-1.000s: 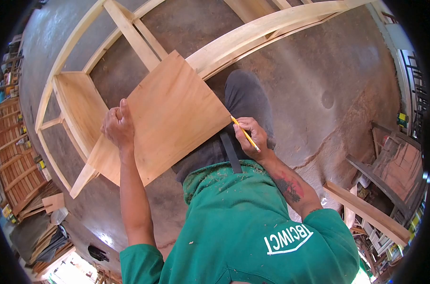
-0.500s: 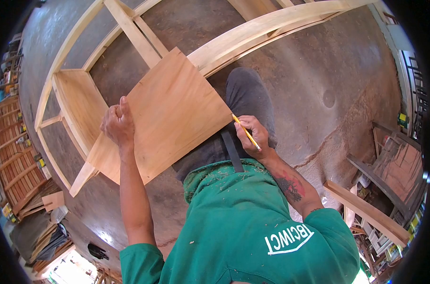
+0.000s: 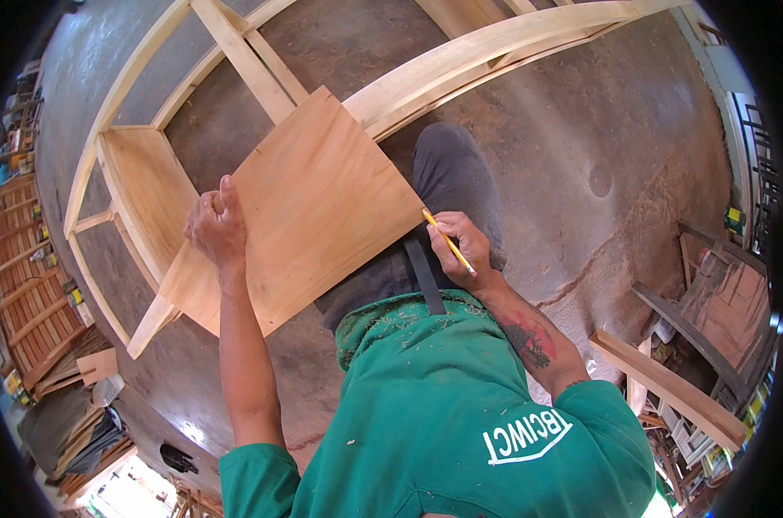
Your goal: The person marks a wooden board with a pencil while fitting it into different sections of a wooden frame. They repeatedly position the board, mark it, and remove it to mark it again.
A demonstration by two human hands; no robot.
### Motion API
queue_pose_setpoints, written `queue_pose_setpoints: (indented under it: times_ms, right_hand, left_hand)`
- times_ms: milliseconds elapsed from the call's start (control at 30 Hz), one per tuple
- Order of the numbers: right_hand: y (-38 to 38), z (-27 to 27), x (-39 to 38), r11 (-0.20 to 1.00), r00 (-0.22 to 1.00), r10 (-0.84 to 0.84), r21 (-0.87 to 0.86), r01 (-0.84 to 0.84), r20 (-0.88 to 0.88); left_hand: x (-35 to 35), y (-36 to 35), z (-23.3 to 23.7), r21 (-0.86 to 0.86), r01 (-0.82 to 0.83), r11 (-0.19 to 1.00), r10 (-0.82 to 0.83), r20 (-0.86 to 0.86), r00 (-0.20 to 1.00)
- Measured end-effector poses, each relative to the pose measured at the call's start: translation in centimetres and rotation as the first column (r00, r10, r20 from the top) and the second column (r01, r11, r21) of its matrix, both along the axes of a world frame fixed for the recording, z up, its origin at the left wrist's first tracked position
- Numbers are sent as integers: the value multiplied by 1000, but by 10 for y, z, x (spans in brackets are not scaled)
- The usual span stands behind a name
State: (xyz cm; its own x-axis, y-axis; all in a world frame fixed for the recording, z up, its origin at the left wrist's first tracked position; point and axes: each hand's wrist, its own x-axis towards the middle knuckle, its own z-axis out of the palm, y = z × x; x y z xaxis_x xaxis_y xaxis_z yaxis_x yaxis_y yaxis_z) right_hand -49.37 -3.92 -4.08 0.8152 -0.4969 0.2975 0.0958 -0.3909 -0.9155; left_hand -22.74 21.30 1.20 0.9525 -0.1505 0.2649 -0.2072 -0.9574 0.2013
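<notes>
A flat plywood panel (image 3: 322, 207) lies tilted across the wooden frame (image 3: 486, 52) and over my lap. My left hand (image 3: 217, 224) is closed around the panel's left edge, thumb up along its face; the fingers underneath are hidden. In my right hand (image 3: 457, 246) is a yellow pencil (image 3: 439, 226), pinched between thumb and fingers. One end of the pencil meets the panel's right corner, beside my dark-trousered knee (image 3: 456, 164). No pencil line can be made out on the panel's face.
The frame's curved rails and crosspieces stretch across the upper left and top. Slatted wooden pieces (image 3: 33, 276) stand at the far left. To the right are a wooden beam (image 3: 667, 388) and a dark-framed piece (image 3: 719, 311) on the concrete floor (image 3: 598, 250).
</notes>
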Motion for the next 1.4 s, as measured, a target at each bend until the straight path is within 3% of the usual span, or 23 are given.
queue_pose_setpoints:
  times_ms: [967,1033,1067,1167,1233,1300,1333,1400]
  right_hand:
    - [1,4,0,1000,1000,2,-5,-2,12]
    - [0,6,-3,975,964,-187,82,205,-190]
    - [-6,-6,-5,965,966,-224,108,238,-131]
    - [-1,2,-8,986,984,-132,88,143,-115]
    - [-2,2,-7,992,990,-121,31,123,-68]
    - [-2,1,-9,952,976,-120,256,165,-181]
    - [1,3,-13,951,975,-114,264,163,-189]
    - [-3,3,-11,822,965,-106,525,222,-241]
  left_hand:
    - [0,0,-2,-6,11,1000,-11,17,1000]
    - [0,0,-2,-8,18,1000,-17,41,999]
    - [0,1,-1,-8,14,1000,-13,42,999]
    - [-1,2,1,-33,22,999,-23,-15,1000]
    - [0,0,-4,-28,39,999,-37,84,996]
    - [1,1,-4,-28,30,999,-28,63,998]
    - [-4,7,0,-14,15,1000,-14,28,1000]
    - [-5,8,0,-12,15,1000,-15,36,999]
